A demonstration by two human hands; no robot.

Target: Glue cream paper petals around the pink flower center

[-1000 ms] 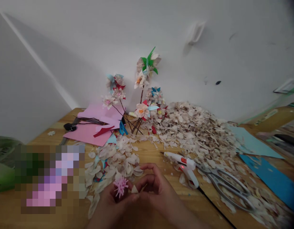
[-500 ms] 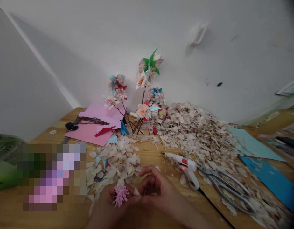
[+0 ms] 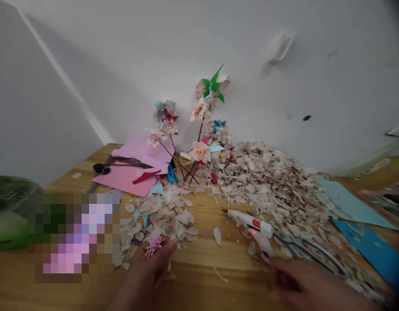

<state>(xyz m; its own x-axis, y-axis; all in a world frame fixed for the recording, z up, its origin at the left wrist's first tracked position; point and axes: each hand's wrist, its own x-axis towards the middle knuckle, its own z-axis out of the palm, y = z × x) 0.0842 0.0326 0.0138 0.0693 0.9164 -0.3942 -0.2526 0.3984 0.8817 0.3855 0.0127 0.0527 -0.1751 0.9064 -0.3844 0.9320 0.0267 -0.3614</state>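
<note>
At the lower middle, my left hand (image 3: 156, 265) is closed with a pink fringed paper flower centre (image 3: 154, 245) showing above its fingers. A heap of loose pale petals (image 3: 176, 211) lies just beyond it. My right hand (image 3: 293, 278), smeared by motion, is at the lower end of the white glue gun (image 3: 256, 224); its fingers do not show clearly, nor whether they grip the handle. The gun lies on the table with its nozzle to the left and a red light glowing. Silver scissors (image 3: 303, 248) lie beside it, partly behind my right hand.
Paper flowers on twig stems (image 3: 199, 151) lean against the wall. A large mound of dried petals (image 3: 267, 172) spreads at the back right. Pink paper sheets (image 3: 125, 179) lie back left, with blue paper (image 3: 371, 250) at right. A green bag (image 3: 11, 216) sits at far left.
My right hand has left my left hand and moved right to the glue gun's handle. The left hand has shifted slightly up and left, keeping the pink flower centre. The view has turned slightly left.
</note>
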